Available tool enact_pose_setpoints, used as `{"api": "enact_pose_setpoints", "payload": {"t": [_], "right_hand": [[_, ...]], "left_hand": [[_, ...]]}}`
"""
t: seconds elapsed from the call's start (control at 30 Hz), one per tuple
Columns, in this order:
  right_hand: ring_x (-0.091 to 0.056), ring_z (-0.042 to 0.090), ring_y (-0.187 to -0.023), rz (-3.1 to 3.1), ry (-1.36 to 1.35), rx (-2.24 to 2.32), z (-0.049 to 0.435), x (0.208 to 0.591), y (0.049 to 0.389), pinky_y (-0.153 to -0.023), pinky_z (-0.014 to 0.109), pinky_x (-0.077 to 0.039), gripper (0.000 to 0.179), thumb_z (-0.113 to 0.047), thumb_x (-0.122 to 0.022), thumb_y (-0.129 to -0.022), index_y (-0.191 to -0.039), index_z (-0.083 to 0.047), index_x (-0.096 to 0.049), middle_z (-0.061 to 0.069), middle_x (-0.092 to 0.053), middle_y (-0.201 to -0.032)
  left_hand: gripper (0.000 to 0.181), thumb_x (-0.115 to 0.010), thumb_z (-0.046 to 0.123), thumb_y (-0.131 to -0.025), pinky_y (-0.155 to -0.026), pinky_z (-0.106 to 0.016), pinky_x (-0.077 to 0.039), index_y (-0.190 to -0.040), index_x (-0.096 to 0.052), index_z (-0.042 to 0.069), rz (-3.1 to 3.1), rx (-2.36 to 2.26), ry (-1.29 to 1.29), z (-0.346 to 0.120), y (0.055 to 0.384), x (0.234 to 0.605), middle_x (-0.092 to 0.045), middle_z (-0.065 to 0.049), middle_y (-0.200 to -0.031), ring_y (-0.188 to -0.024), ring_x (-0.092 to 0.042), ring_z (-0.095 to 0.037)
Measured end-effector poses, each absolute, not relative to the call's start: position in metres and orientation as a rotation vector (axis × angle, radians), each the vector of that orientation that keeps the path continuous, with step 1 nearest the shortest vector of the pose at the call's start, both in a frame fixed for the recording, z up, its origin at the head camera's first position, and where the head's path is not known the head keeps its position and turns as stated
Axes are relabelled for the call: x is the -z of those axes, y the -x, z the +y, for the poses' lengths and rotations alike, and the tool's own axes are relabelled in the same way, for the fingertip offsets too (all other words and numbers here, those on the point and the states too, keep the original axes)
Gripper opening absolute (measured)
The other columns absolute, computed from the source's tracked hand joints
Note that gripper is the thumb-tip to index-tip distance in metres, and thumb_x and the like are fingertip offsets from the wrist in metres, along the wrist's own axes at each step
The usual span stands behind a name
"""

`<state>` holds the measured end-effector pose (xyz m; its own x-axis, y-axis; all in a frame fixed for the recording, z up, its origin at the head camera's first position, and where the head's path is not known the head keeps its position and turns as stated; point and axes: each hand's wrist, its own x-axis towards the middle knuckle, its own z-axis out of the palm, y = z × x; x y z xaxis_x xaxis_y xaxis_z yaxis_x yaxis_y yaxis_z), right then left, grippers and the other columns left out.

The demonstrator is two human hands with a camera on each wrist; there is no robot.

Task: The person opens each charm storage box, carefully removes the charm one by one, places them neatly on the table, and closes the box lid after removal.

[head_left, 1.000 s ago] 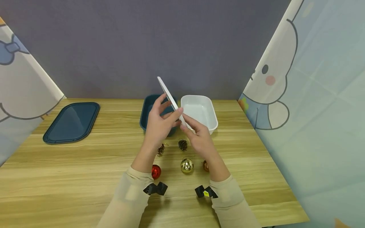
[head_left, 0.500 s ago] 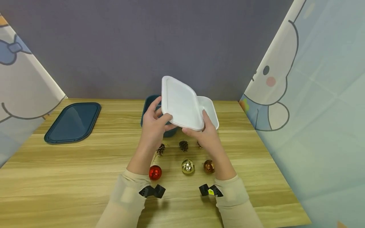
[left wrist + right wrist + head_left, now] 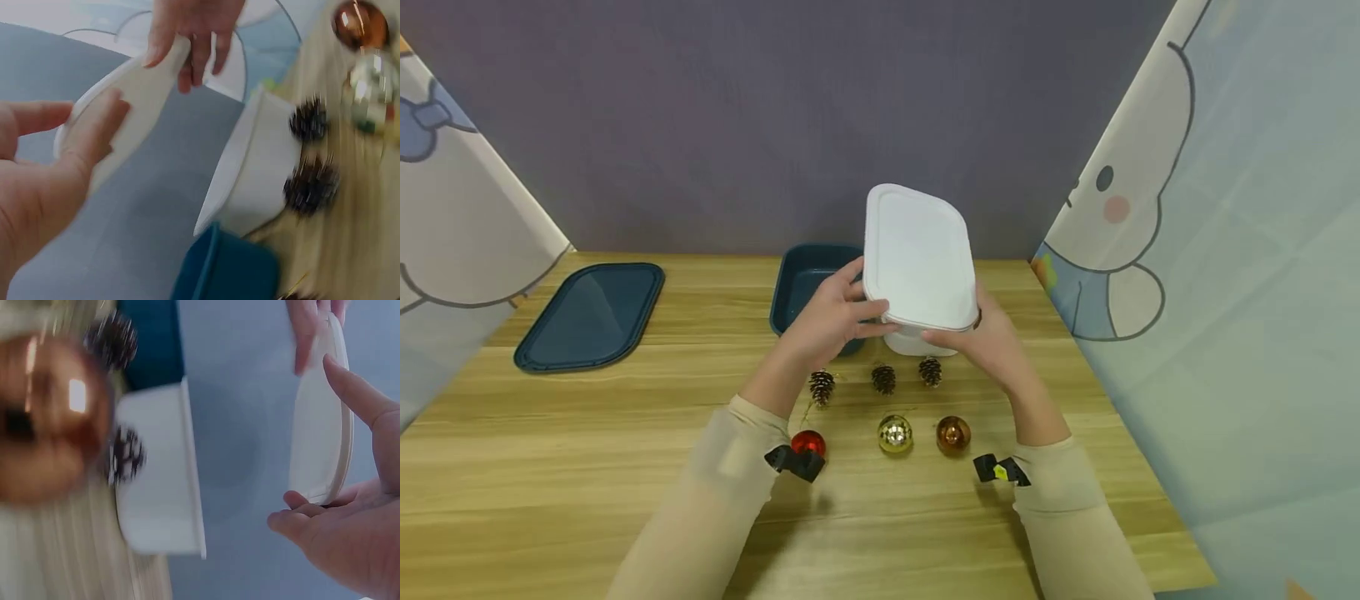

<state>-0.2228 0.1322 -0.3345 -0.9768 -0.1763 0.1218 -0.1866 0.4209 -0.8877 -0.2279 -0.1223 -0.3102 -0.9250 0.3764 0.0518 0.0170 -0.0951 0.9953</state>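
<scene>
A white rectangular lid (image 3: 921, 258) is held in the air between both hands, over the white container (image 3: 917, 345). My left hand (image 3: 823, 325) pinches its left edge near the front corner, thumb and fingers on opposite faces. At the front right corner, my right hand (image 3: 988, 333) grips it, the thumb along the front edge. Both wrist views show a gap between the lid and the container's rim. Most of the container is hidden under the lid in the head view.
Left of the white container stands a dark blue container (image 3: 780, 292), uncovered. A dark blue lid (image 3: 591, 317) lies farther left. In front are pine cones (image 3: 883, 379), a red bauble (image 3: 808, 443), a gold bauble (image 3: 895, 434) and a copper bauble (image 3: 953, 435). A grey wall (image 3: 700, 125) rises behind.
The lid has turned from nearly edge-on to showing its broad face and has moved right, above the white container. Both hands have moved right with it, keeping hold.
</scene>
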Motion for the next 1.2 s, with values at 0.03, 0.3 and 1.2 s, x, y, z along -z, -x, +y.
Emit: {"api": "enact_pose_setpoints", "payload": {"t": [0.03, 0.3, 1.2], "right_hand": [[-0.053, 0.034, -0.143, -2.657, -0.329, -1.603, 0.136, 0.335, 0.226, -0.117, 0.057, -0.046, 0.108, -0.033, -0.094, -0.083, -0.169, -0.022, -0.028, 0.014, -0.052, -0.159], [-0.045, 0.041, -0.152, -2.782, -0.301, -1.424, 0.160, 0.346, 0.251, -0.125, 0.062, -0.036, 0.118, -0.034, -0.096, -0.081, -0.171, -0.016, -0.021, 0.018, -0.043, -0.166], [-0.042, 0.048, -0.153, -2.984, -0.315, -1.329, 0.167, 0.386, 0.260, -0.126, 0.065, -0.032, 0.125, -0.042, -0.091, -0.084, -0.174, -0.020, -0.007, 0.025, -0.041, -0.167]], "left_hand": [[0.081, -0.064, 0.007, -0.106, -0.105, -0.050, -0.059, -0.172, -0.018, 0.018, 2.041, -2.009, -0.442, -0.120, 0.232, 0.310, -0.045, -0.017, -0.165, -0.142, -0.059, -0.037], [0.091, -0.085, 0.048, -0.091, -0.123, -0.070, -0.033, -0.163, -0.042, 0.015, 2.805, -1.146, -0.592, -0.100, 0.265, 0.326, -0.057, -0.012, -0.158, -0.153, -0.045, -0.040], [0.108, -0.069, 0.072, -0.093, -0.117, -0.089, -0.006, -0.173, -0.016, 0.023, 2.804, -0.656, -0.413, -0.100, 0.268, 0.365, 0.002, -0.022, -0.180, -0.166, 0.015, -0.045]]}}
